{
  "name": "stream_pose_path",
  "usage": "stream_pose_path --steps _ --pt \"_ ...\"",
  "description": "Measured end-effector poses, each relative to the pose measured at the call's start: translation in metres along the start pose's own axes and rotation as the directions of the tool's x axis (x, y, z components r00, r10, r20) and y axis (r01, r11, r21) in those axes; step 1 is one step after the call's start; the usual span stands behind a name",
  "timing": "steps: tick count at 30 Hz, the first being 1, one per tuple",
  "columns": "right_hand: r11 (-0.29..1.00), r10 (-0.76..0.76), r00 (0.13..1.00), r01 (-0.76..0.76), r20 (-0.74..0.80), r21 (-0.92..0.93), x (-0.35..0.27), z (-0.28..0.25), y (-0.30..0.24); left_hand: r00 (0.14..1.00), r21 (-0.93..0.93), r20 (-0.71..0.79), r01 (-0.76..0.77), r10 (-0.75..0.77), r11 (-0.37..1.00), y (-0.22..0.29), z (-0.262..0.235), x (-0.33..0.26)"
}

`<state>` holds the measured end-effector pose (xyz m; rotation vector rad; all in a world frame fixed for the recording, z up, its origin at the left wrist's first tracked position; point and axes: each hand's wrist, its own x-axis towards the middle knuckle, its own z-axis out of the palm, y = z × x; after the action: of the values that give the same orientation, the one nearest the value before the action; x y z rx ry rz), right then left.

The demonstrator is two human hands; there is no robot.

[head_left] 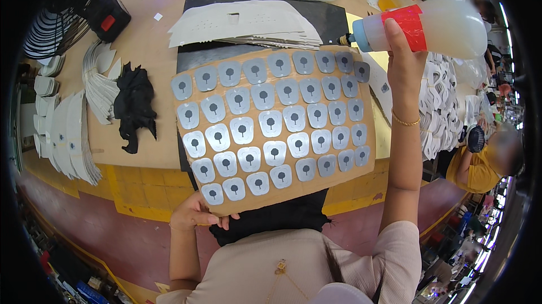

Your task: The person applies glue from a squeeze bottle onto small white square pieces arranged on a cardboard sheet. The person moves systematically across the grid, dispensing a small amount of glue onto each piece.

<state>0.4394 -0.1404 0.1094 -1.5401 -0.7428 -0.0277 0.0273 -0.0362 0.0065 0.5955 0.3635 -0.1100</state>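
Note:
In my raised right hand (402, 50) is a cloudy plastic squeeze bottle (451, 27) with red tape around it and a pale blue collar. It lies almost level, its dark tip pointing left just beyond the far right corner of a cardboard sheet (257, 207). My left hand (199, 212) grips that sheet by its near left corner, fingers curled under the edge. Rows of grey rounded patches (274, 152), each marked with a dark tree shape, cover the cardboard. The sheet slants, its near edge above my lap.
Beyond the sheet lies a stack of pale cut pieces (243, 24) on a black mat (197, 55). A fan (73, 16), black cloth (134, 106) and bundled pieces (99, 81) stand left. Piled white pieces (440, 106) lie right. A person in yellow (480, 160) works nearby.

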Motion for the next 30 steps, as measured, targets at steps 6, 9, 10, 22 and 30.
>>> stream_pose_path --steps 6,9,10,22,30 --pt "0.986 0.016 0.988 0.009 0.151 -0.167 -0.006 0.022 -0.013 0.997 -0.044 0.079 0.016 -0.012 0.999 0.005 0.000 0.000" --pt "0.987 0.009 0.979 0.024 0.204 -0.161 -0.005 0.026 -0.009 0.996 -0.039 0.087 0.013 -0.009 0.999 0.003 -0.003 -0.002" --pt "0.982 0.013 0.979 0.026 0.205 -0.187 -0.005 0.027 -0.010 0.996 -0.041 0.086 0.012 -0.008 0.999 0.003 -0.003 -0.003" --pt "0.983 -0.072 0.991 0.090 0.114 -0.161 -0.005 0.027 -0.016 0.992 0.002 0.120 0.024 -0.025 1.000 0.002 -0.010 -0.003" --pt "0.983 0.016 0.964 0.034 0.265 -0.182 -0.010 0.045 -0.019 0.997 0.022 0.073 0.018 -0.019 1.000 0.005 -0.003 -0.002"
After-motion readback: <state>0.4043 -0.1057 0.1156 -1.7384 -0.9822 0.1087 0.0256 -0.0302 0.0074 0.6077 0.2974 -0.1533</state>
